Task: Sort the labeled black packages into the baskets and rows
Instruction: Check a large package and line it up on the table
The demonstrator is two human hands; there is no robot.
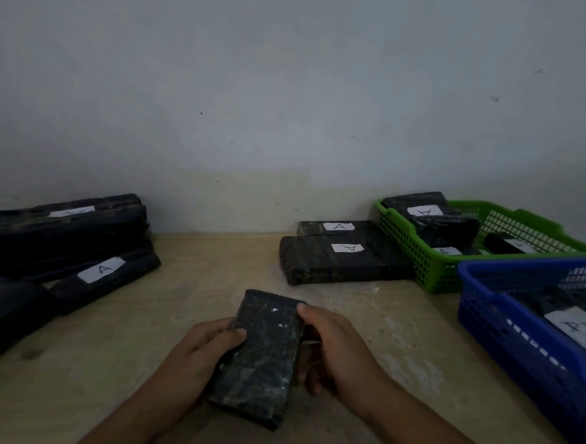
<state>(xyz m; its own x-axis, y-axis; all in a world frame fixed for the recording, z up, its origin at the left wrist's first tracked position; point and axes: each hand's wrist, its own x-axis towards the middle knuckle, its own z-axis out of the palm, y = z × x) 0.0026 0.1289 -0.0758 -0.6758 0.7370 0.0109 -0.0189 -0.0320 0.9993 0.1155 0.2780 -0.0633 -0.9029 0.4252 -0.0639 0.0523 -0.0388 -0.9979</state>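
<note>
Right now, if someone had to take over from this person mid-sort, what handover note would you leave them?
Hands: left hand and right hand both grip one black package over the near part of the table. No label shows on its upper face.
Done: several packages lie in the green basket, at least one lies in the blue basket, and two labelled packages form a row left of the green basket.
Left: find the held package's label and place it, then sort the pile at the table's left.
</note>
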